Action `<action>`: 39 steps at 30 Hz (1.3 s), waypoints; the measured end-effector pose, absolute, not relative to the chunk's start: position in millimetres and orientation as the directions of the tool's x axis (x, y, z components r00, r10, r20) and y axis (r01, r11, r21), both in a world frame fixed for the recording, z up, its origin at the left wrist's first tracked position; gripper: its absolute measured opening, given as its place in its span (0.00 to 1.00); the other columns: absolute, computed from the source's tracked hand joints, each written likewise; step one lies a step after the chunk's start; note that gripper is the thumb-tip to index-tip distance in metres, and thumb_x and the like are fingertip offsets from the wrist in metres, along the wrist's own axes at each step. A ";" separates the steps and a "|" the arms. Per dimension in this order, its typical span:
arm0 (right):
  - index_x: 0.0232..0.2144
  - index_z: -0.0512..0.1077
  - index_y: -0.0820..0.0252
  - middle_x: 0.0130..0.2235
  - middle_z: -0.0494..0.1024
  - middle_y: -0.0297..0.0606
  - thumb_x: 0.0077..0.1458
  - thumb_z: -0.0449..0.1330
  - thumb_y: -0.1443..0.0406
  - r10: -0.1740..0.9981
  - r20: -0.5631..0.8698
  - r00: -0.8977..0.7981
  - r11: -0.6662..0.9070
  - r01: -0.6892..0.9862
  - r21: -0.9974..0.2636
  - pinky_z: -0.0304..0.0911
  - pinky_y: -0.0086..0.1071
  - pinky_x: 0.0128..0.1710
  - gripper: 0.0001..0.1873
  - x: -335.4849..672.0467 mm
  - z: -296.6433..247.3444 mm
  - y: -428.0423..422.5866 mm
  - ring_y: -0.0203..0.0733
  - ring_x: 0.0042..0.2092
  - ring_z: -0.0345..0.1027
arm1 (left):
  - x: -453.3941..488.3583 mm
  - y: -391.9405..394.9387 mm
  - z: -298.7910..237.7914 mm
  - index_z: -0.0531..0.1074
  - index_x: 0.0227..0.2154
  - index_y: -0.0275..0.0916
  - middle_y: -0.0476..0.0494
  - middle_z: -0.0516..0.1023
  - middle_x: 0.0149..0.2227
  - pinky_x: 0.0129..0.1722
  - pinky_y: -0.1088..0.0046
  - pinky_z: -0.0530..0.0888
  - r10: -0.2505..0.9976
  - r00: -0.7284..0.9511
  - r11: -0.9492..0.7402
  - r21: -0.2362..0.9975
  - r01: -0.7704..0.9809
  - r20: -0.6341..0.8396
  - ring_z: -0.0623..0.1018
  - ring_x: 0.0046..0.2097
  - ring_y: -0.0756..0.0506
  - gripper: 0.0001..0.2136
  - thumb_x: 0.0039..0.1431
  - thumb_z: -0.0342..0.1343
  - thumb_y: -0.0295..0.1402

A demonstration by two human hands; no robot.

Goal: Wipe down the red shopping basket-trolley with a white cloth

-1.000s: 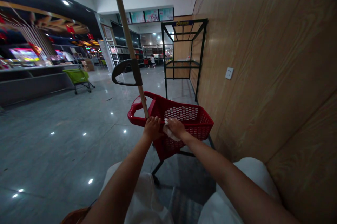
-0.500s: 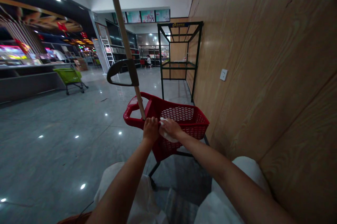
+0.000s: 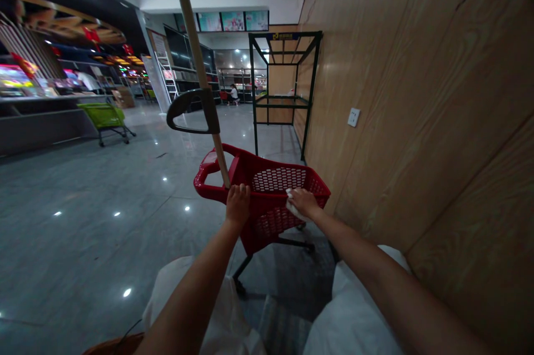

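Note:
A small red plastic shopping cart point(image 3: 273, 180) stands on the grey floor beside a wooden wall. My left hand point(image 3: 237, 204) is closed round the near rim of the cart, at the foot of a tall wooden pole point(image 3: 196, 60) that rises from it and carries a black handle point(image 3: 192, 113). My right hand point(image 3: 303, 202) presses a white cloth point(image 3: 292, 209) against the cart's near rim, further to the right. My legs in white clothing show at the bottom.
A wood-panel wall point(image 3: 417, 93) with a white socket point(image 3: 354, 117) runs along the right. A black metal shelf frame point(image 3: 283, 88) stands behind the cart. A green cart point(image 3: 104, 118) sits far left by a counter. A person sits in the distance.
My right hand with the cloth has slid to the right along the cart's rim, away from my left hand. My left hand has kept its grip.

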State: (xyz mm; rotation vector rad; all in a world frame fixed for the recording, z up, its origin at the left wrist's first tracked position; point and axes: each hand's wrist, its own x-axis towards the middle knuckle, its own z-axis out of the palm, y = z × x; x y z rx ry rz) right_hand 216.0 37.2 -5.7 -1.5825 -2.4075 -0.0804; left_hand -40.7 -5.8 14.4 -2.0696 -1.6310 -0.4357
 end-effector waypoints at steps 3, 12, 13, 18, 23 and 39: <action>0.56 0.65 0.56 0.52 0.72 0.41 0.64 0.50 0.59 0.838 0.254 -0.482 0.520 0.848 -0.105 0.58 0.31 0.51 0.19 172.1 2.9 39.6 0.41 0.52 0.65 | -38.5 -3.1 10.8 0.65 0.54 0.26 0.27 0.68 0.55 0.61 0.54 0.57 0.810 0.225 -0.165 -0.157 0.974 0.541 0.66 0.57 0.33 0.24 0.52 0.47 0.24; 0.58 0.61 0.50 0.51 0.73 0.39 0.66 0.46 0.59 0.833 0.332 -0.443 0.519 0.833 -0.192 0.60 0.31 0.48 0.20 113.2 -0.9 37.6 0.40 0.50 0.66 | -63.4 2.5 14.3 0.67 0.52 0.31 0.30 0.70 0.53 0.59 0.57 0.60 0.795 0.338 -0.234 -0.260 0.937 0.503 0.68 0.54 0.36 0.21 0.53 0.49 0.28; 0.58 0.62 0.50 0.51 0.73 0.39 0.65 0.47 0.59 0.850 0.313 -0.423 0.490 0.853 -0.179 0.60 0.31 0.48 0.20 130.3 -5.4 38.9 0.41 0.50 0.67 | -67.0 2.5 15.6 0.67 0.52 0.31 0.30 0.70 0.53 0.59 0.56 0.60 0.796 0.346 -0.242 -0.264 0.934 0.497 0.68 0.54 0.35 0.23 0.51 0.51 0.29; 0.57 0.65 0.54 0.48 0.74 0.43 0.64 0.49 0.62 0.922 0.260 -0.286 0.329 0.934 -0.138 0.59 0.33 0.48 0.20 229.6 -23.4 38.6 0.44 0.50 0.67 | -75.2 3.0 20.8 0.66 0.52 0.30 0.29 0.69 0.54 0.60 0.55 0.58 0.820 0.303 -0.213 -0.234 0.949 0.485 0.66 0.56 0.33 0.27 0.45 0.55 0.29; 0.56 0.66 0.56 0.49 0.74 0.44 0.63 0.49 0.62 0.936 0.241 -0.256 0.294 0.946 -0.136 0.60 0.34 0.48 0.20 255.4 -26.8 31.1 0.45 0.50 0.66 | -63.3 1.4 22.9 0.66 0.51 0.29 0.29 0.69 0.53 0.60 0.55 0.57 0.842 0.203 -0.118 -0.196 0.973 0.500 0.66 0.57 0.33 0.26 0.45 0.52 0.25; 0.58 0.62 0.53 0.54 0.71 0.39 0.62 0.50 0.65 0.789 0.371 -0.490 0.598 0.752 -0.279 0.59 0.34 0.52 0.21 127.9 -14.8 29.5 0.40 0.52 0.64 | -54.2 -14.9 21.4 0.65 0.52 0.30 0.28 0.69 0.53 0.60 0.54 0.57 0.858 0.172 -0.112 -0.149 0.982 0.485 0.66 0.57 0.32 0.26 0.48 0.57 0.32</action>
